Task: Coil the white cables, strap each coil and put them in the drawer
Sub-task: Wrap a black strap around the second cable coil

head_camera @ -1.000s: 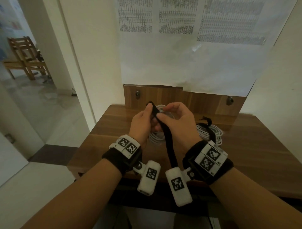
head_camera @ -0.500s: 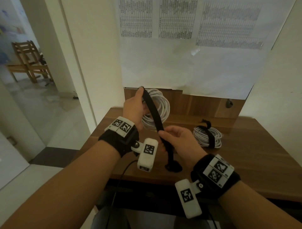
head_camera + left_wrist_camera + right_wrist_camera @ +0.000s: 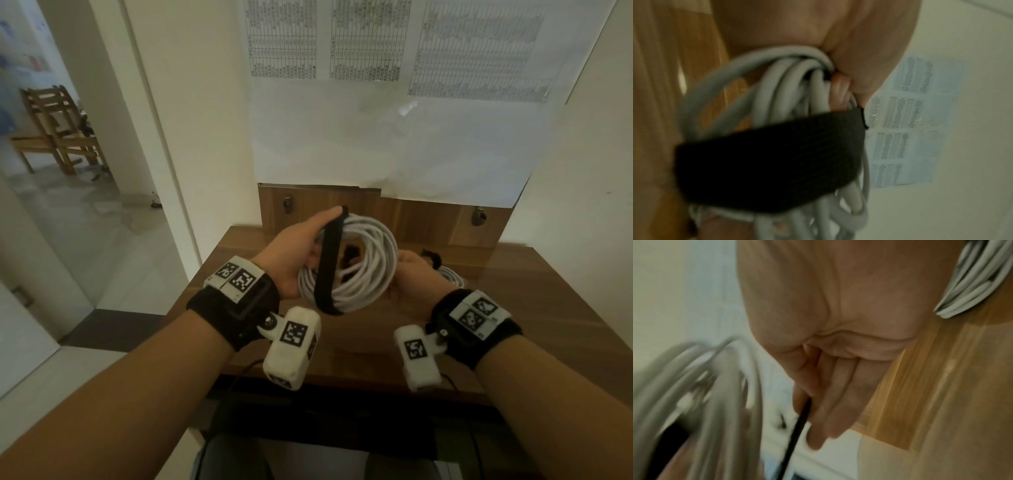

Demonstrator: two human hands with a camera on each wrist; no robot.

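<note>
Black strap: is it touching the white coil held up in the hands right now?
Touching. The left wrist view shows the black strap lying flat across the white coil strands, no gap; the head view agrees.

We note a wooden desk with a brown grained top, set against a cream wall. A wooden back panel rises along the desk's far edge and carries two small dark metal fittings (one near each end). Above the panel, large white paper sheets hang on the wall; their upper portions bear printed tables, too small to read. To the left, a doorway opens onto a pale tiled floor, where wooden chairs stand close together. A dark strip of threshold lies at the doorway's base.
</note>
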